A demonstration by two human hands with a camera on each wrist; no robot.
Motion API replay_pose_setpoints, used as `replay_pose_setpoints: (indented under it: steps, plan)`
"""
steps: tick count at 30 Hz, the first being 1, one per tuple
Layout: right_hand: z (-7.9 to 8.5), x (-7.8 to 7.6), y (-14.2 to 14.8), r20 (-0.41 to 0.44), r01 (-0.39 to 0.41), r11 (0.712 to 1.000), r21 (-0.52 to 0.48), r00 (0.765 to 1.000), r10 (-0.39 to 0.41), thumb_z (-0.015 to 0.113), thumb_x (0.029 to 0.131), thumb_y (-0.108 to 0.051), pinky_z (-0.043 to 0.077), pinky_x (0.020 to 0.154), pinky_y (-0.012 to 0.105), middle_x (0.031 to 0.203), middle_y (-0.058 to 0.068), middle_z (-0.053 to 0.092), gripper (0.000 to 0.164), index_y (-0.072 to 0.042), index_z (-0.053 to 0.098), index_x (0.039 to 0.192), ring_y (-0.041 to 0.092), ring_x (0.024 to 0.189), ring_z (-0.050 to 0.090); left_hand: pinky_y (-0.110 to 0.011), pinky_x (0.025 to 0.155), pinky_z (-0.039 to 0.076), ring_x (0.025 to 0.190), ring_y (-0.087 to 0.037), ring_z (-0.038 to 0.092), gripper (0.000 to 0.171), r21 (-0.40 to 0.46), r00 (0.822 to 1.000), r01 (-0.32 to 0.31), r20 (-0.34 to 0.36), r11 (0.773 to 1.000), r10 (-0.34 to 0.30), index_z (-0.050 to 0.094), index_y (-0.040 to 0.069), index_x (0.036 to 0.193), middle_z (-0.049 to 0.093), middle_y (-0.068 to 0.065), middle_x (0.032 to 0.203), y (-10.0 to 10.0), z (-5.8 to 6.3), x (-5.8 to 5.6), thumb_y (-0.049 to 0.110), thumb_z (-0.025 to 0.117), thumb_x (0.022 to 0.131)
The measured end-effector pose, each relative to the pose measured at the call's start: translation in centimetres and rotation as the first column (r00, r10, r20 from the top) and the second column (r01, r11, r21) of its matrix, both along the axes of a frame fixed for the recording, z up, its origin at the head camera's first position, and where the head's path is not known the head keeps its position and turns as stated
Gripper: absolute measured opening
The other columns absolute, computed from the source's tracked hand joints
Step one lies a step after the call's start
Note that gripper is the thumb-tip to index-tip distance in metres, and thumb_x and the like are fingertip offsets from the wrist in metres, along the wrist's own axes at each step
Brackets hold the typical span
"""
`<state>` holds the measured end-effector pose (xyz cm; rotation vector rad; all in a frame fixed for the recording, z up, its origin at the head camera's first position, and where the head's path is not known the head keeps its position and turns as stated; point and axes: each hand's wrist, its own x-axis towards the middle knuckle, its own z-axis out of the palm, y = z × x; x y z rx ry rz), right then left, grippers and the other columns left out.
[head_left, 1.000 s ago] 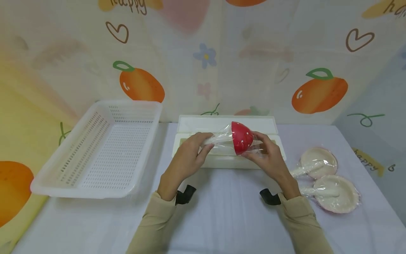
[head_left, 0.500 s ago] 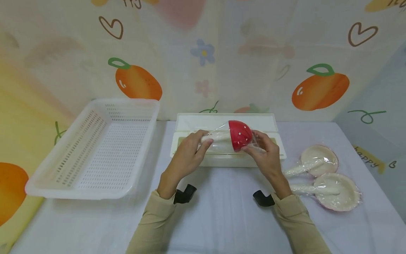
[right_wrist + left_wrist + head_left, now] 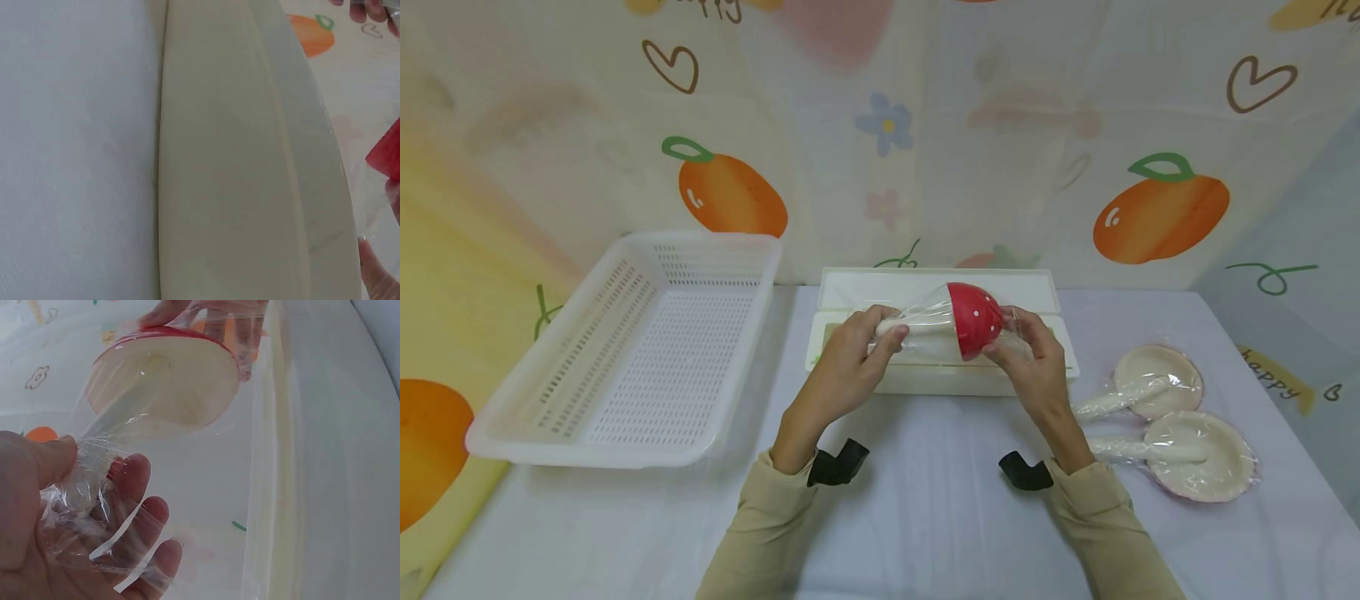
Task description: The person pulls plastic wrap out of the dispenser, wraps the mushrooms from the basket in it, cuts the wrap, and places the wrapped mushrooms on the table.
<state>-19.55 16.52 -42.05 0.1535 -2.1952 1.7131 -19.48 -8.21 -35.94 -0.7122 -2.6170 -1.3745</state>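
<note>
In the head view a toy mushroom (image 3: 975, 321) has a red cap with white dots and a pale stem, wrapped in clear plastic film. It is held level above a white lidded box (image 3: 943, 383). My left hand (image 3: 852, 354) pinches the stem end and film. My right hand (image 3: 1033, 358) grips the top of the cap with thumb and fingers. In the left wrist view the mushroom's cream hollow underside (image 3: 187, 387) shows through the film, its stem running to the left thumb. Only part of the cap (image 3: 387, 150) appears in the right wrist view.
Two wrapped mushrooms, an upper one (image 3: 1183, 371) and a lower one (image 3: 1228, 471), lie cap-down on the right of the white-covered table (image 3: 925, 533). A white perforated basket (image 3: 718, 442) stands at left. A printed cloth (image 3: 970, 192) hangs behind.
My right hand has shifted slightly left, its fingers now nearer the top of the cap. Both hands keep hold of the mushroom. The basket and the two wrapped mushrooms stay put.
</note>
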Motion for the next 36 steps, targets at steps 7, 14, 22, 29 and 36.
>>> replay_pose_setpoints:
  steps: [7,14,22,29,36]
  plan:
    - [0.1,0.2,-0.4,-0.025,0.028,0.998,-0.06,0.999,-0.029,0.071,0.085,0.003,0.035,0.109,0.043,0.114,-0.014,0.063,0.039,0.003,0.059,0.123,0.005,0.115,0.053,-0.033,0.076,0.05,0.09,-0.02,0.059,0.022,0.028,1.0,-0.002,0.007,1.0,0.002,0.062,0.005,0.111,0.067,-0.007,0.09,0.0,0.4,0.4,0.023,0.055,0.102]
    - [0.6,0.6,-0.6,-0.125,0.005,0.982,-0.188,0.992,-0.029,0.074,0.083,0.005,0.038,0.106,0.03,0.106,-0.018,0.067,0.037,-0.017,0.066,0.112,0.008,0.107,0.059,-0.038,0.081,0.054,0.096,-0.02,0.059,0.025,0.053,0.998,0.001,0.056,0.999,-0.004,0.063,0.007,0.109,0.067,-0.005,0.091,-0.1,0.9,0.8,0.028,0.052,0.104]
    - [1.1,1.0,-1.0,-0.238,-0.044,0.967,-0.251,0.971,-0.017,0.08,0.082,-0.01,0.052,0.092,0.015,0.108,-0.01,0.07,0.037,-0.002,0.067,0.116,0.009,0.101,0.063,-0.036,0.081,0.048,0.095,-0.019,0.055,0.027,0.012,0.995,0.034,0.093,0.999,-0.035,0.064,0.012,0.104,0.067,-0.002,0.095,-0.7,1.3,1.1,0.032,0.046,0.106]
    - [1.4,1.2,-1.0,-0.172,-0.037,0.969,-0.244,0.985,-0.006,0.079,0.082,-0.005,0.055,0.084,0.016,0.103,-0.011,0.07,0.026,-0.012,0.068,0.106,0.008,0.096,0.065,-0.035,0.081,0.044,0.093,-0.02,0.052,0.03,-0.034,0.991,0.073,0.119,0.997,-0.068,0.063,0.009,0.095,0.058,-0.003,0.086,-1.3,1.5,1.3,0.032,0.047,0.105]
    - [2.8,1.4,-0.1,-0.063,-0.236,0.963,-0.127,0.971,0.23,0.071,0.084,0.009,0.056,0.085,0.019,0.125,-0.007,0.06,0.037,0.006,0.051,0.115,0.012,0.114,0.06,-0.03,0.077,0.044,0.086,-0.015,0.05,0.025,-0.119,0.975,0.18,0.155,0.976,-0.161,0.066,0.009,0.098,0.058,-0.001,0.086,-2.5,1.4,1.3,0.029,0.052,0.103]
